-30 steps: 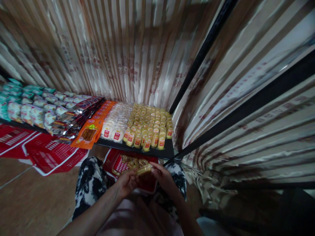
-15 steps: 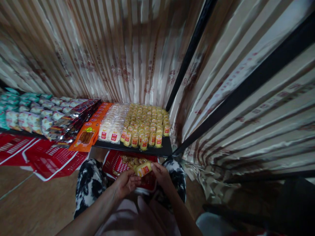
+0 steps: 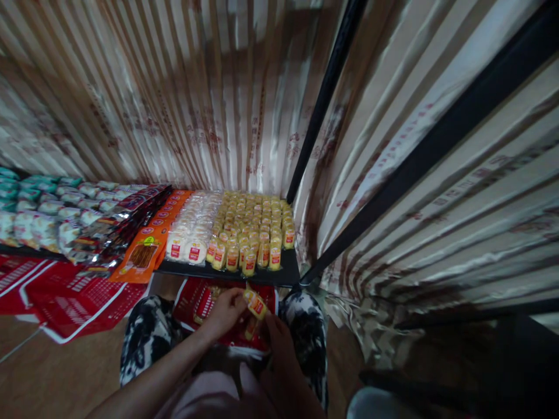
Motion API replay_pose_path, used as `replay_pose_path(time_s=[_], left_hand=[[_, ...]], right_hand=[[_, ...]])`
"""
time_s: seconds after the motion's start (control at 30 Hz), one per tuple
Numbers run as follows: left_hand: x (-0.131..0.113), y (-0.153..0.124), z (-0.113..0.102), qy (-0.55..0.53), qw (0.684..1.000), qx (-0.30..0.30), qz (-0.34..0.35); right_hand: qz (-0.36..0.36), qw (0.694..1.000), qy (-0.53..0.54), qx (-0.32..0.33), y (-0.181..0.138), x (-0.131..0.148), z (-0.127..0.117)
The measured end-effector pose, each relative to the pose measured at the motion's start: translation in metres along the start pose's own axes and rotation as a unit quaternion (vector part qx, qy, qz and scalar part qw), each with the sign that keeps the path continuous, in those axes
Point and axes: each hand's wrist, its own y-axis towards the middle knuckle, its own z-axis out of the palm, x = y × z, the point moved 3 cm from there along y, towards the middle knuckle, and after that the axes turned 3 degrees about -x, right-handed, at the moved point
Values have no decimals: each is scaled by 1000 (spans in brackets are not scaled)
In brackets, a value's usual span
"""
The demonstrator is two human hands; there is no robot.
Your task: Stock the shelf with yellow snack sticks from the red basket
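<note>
A small yellow wrapped snack cake (image 3: 255, 304) with a red and white label is between my hands, above the red basket. My left hand (image 3: 226, 313) has its fingers curled in at the cake's upper left end. At the lower right end, my right hand (image 3: 278, 336) closes on the wrapper; its fingers are partly in shadow. Just below shows another yellow packet (image 3: 251, 327), and I cannot tell whether it is held or lies in the basket. The red basket (image 3: 183, 302) between my knees has more yellow packets, mostly hidden by my left hand.
Ahead, a black shelf (image 3: 279, 274) carries rows of yellow snack cakes (image 3: 248, 227), white round packets (image 3: 194, 224), orange bags (image 3: 148, 241), dark packs (image 3: 117, 230) and green-and-white packs (image 3: 48, 203). Red baskets (image 3: 82, 302) lie at left. Black poles (image 3: 321, 110) and curtains (image 3: 227, 116) stand behind.
The snack cake has turned, its right end now pointing down toward me. My right hand has lowered and my left hand has risen to the cake's upper end. The view has shifted slightly right.
</note>
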Motion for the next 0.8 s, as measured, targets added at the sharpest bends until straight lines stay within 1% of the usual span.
replay_pose_path(time_s=[0.07, 0.1, 0.13, 0.2, 0.27, 0.3, 0.37, 0.43, 0.47, 0.5, 0.63, 0.73, 0.8], left_hand=[[-7, 6, 4, 4, 1000, 6, 16], [-11, 9, 6, 10, 1000, 6, 26], [-16, 12, 7, 21, 999, 2, 40], [-30, 18, 7, 56, 996, -11, 74], [-47, 25, 6, 99, 989, -20, 107], [-57, 29, 7, 118, 985, -20, 122], [-78, 39, 9, 144, 978, -20, 151], [-99, 49, 15, 154, 971, -22, 184], [-109, 55, 19, 162, 966, -23, 200], [-119, 61, 24, 173, 961, -22, 214], [-147, 86, 47, 247, 939, 0, 240], [-157, 105, 65, 299, 922, 20, 245], [-159, 117, 74, 319, 917, 28, 238]], right_hand=[[13, 1000, -4, -4, 2, 1, -2], [7, 1000, -16, -13, 3, 3, -4], [-14, 999, -35, -34, 3, 7, -6], [-96, 986, -93, -95, 1, 19, -11], [-205, 954, -159, -148, -4, 35, -13], [-259, 933, -190, -160, -7, 44, -11], [-352, 891, -238, -159, -11, 61, -7], [-409, 860, -264, -152, -11, 76, -2], [-418, 854, -270, -152, -9, 82, 0], [-416, 854, -273, -152, -5, 87, 2], [-362, 880, -259, -163, 14, 101, 2], [-333, 899, -230, -168, 27, 107, -1], [-320, 908, -212, -167, 34, 108, -5]])
